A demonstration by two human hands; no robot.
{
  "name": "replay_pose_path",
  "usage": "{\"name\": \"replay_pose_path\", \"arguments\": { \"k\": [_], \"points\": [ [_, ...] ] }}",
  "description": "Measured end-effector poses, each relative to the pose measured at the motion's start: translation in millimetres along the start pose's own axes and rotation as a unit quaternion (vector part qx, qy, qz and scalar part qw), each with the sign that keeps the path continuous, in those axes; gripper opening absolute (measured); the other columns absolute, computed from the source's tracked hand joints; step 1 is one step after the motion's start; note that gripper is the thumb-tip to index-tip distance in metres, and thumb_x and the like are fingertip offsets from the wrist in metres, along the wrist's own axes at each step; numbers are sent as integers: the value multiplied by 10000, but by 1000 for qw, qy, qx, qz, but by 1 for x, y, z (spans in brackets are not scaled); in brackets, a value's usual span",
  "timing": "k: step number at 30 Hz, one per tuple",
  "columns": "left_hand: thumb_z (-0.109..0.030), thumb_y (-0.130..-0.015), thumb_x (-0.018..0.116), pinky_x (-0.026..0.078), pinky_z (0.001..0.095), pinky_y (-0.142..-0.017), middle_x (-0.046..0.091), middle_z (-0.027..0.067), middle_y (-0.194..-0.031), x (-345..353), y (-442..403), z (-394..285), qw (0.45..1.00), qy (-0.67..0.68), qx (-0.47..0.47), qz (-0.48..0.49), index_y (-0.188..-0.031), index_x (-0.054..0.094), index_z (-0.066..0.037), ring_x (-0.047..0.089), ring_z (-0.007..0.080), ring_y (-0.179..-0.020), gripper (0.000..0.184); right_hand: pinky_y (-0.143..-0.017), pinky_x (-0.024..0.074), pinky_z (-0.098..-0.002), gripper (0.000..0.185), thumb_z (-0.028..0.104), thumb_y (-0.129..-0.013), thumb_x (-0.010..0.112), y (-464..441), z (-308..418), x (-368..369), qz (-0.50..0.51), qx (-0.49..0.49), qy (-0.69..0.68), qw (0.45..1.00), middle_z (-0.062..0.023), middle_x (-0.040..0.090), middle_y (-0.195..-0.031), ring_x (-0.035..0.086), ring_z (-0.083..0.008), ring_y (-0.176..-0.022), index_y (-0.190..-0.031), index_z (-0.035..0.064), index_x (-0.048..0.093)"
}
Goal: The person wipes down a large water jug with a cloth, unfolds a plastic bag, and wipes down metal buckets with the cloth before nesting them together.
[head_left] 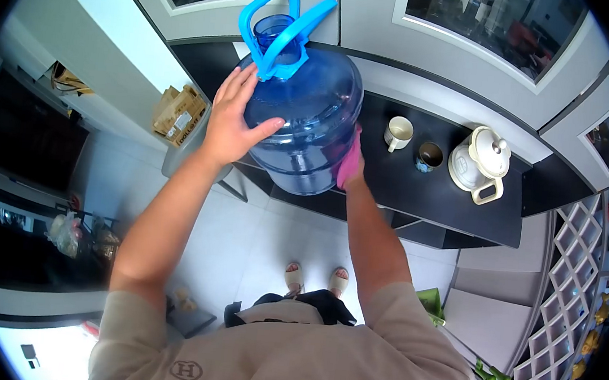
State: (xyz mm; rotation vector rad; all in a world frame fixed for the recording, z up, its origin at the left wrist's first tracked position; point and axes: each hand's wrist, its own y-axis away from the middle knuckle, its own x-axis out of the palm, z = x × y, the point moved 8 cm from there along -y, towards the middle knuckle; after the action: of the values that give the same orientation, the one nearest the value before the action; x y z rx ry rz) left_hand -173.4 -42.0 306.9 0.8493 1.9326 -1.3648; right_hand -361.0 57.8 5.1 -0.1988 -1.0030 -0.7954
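A big translucent blue water jug (308, 107) stands at the left part of the black counter, its open neck up and a bright blue carrying handle (289, 37) around the neck. My left hand (235, 115) lies on the jug's near left shoulder, fingers spread just below the handle. On the jug's right side my right hand (353, 176) presses a pink cloth (351, 159) against the wall; most of its fingers are hidden behind the cloth and jug.
On the black counter (409, 195) right of the jug are a cream mug (398, 133), a dark cup (429, 157) and a white lidded kettle (479, 162). Glass-fronted cabinets (370, 18) rise behind. A cardboard box (179, 114) sits at left; a white lattice rack (559, 299) is at right.
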Motion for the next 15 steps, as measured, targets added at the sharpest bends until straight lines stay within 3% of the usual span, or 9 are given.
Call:
{"name": "replay_pose_path", "arguments": {
  "k": [1,4,7,10,11,13,15],
  "points": [
    [-377,-769,771,251,465,-1146,401,188,-1489,-1,0,-1,1000,1,-3,0,-1457,398,-25,291,402,-1414,858,-1122,304,-375,654,544,-1006,400,17,-2,-2,-26,-35,33,999,-31,427,-1488,433,-236,-1327,-1501,122,336],
    [-375,-763,773,253,463,-1146,400,184,-1490,-2,-2,-6,1000,2,-15,0,-1459,395,-28,290,400,-1414,865,-1124,302,-397,650,540,-1011,386,13,-18,-21,-36,-146,-44,988,-50,408,-1499,431,-245,-1330,-1509,127,315],
    [-475,-732,785,260,481,-1130,414,173,-1478,-2,-1,-3,1000,-7,-18,-19,-1419,434,8,335,410,-1383,910,-1145,266,-373,600,451,-1031,407,31,-5,25,93,-165,-113,975,-76,367,-1523,382,-251,-1370,-1509,106,299],
    [-523,-740,769,232,508,-1135,411,173,-1479,1,2,-10,998,-30,-39,-34,-1407,434,31,322,417,-1388,930,-1155,238,-380,497,260,-1021,447,101,32,101,-71,-249,-25,966,-140,392,-1475,367,-262,-1358,-1447,18,360],
    [-537,-746,761,224,518,-1134,410,179,-1477,1,3,-14,997,-46,-49,-43,-1401,435,39,319,419,-1388,931,-1154,239,-388,500,240,-1018,441,120,47,122,-94,-335,124,929,-161,379,-1482,358,-284,-1365,-1444,-3,346],
    [-564,-757,743,210,537,-1133,407,191,-1475,3,8,-23,993,-78,-68,-57,-1390,439,56,314,425,-1389,936,-1150,241,-404,507,202,-1011,429,155,62,163,-130,-475,403,771,-201,353,-1496,340,-327,-1380,-1440,-45,320],
    [-507,-785,741,212,519,-1137,389,195,-1490,4,15,-32,988,-97,-106,-48,-1423,408,17,297,421,-1399,890,-1160,214,-413,529,187,-1007,418,136,53,140,-95,-457,415,781,-225,302,-1519,297,-347,-1405,-1444,-79,282]
  ]
}}
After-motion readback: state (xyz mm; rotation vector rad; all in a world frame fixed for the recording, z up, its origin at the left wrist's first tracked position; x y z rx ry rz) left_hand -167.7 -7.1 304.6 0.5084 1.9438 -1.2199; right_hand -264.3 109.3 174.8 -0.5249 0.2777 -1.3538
